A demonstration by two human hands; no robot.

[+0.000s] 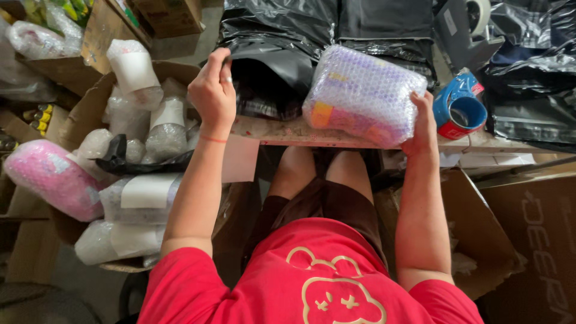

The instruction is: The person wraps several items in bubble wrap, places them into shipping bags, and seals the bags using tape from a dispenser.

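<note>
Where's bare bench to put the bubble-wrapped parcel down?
Only the bench edge strip between left hand and parcel. Behind it black bags crowd; the blue tape dispenser sits beside the right hand.

Even indoor light, glare on black poly bags (282, 24), soft shadows under table, wide-angle edge warp, sharp focus.

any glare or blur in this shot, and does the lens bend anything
Head view: glare streaks on the black plastic bags and speckles on the bubble-wrapped parcel held by the right hand; left hand sharp, no motion blur; wide lens bows the edges, and under the table lies in shadow.
</note>
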